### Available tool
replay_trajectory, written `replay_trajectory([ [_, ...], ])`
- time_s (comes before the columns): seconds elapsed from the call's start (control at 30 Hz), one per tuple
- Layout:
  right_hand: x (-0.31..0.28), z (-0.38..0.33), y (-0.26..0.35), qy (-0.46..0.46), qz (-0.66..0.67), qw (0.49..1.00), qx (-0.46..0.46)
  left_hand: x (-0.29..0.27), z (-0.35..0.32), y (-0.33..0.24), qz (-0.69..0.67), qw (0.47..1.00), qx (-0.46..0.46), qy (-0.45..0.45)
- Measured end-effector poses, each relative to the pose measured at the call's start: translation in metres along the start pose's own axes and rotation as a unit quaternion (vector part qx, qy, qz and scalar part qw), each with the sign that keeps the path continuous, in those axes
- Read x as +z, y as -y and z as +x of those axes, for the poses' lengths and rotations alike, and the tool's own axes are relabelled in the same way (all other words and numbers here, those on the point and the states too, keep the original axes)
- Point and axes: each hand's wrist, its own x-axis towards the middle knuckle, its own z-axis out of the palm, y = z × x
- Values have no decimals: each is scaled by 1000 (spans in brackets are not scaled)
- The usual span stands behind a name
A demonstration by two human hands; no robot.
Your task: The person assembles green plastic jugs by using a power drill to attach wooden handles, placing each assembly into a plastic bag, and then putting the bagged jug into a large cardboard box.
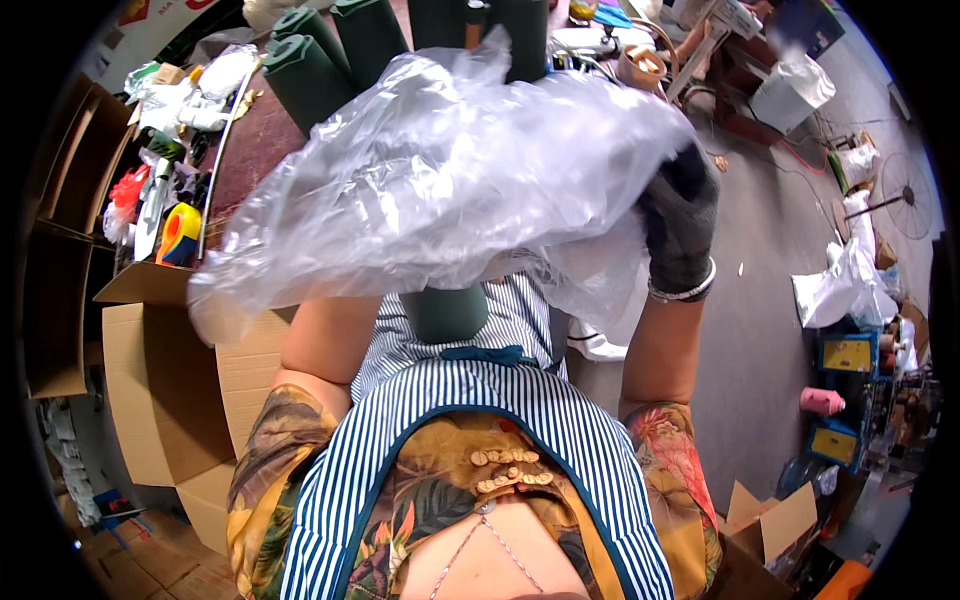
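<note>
Clear plastic bag (450, 180), taken as the landmark, held spread and crumpled in front of a person in a striped apron (600, 480). The right hand (683, 220), in a dark glove with a pale band at the wrist, is at the bag's right edge, its fingers clamped on the film. The left forearm (325, 345) passes beneath the bag's lower left part; the left hand is hidden behind the film, so whether its fingers are apart or together cannot be told. Directly below the bag's middle projects the rounded end of a dark green roll (445, 315), its upper part covered by the film. Beyond the bag's upper edge stand further dark green rolls (300, 80), some showing spiral ends. Left of the bag lie a dark red tabletop (243, 170) and a yellow-and-orange ring-shaped object (180, 235); below its left end, an open cardboard box (150, 380). Well to the bag's right is a round-caged fan (905, 195), with a pink spool (822, 401) lower down.
</note>
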Motion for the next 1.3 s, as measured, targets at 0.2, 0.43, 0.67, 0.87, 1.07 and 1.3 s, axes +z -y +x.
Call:
replay_trajectory([
  [0.2, 38, 5, -19, -142, 110, 983, -39, 10, -11, 9, 105, 986, 60, -116],
  [0.43, 119, -21, -26, -58, 60, 993, 82, 18, -68, 26, 596, 781, 69, -175],
  [0.67, 108, -17, -46, -47, 418, 900, 116, 6, -80, -43, 137, 967, 112, -185],
  [0.87, 129, -12, -53, 48, -125, 990, -49, 36, -86, -61, 416, 899, -29, -134],
  [1.07, 114, -30, -26, 78, 472, 871, 113, -28, -157, -61, 158, 981, 64, -95],
  [1.3, 88, -101, -66, 174, 260, 886, 342, 3, -143, -84, -219, 953, 154, 142],
])
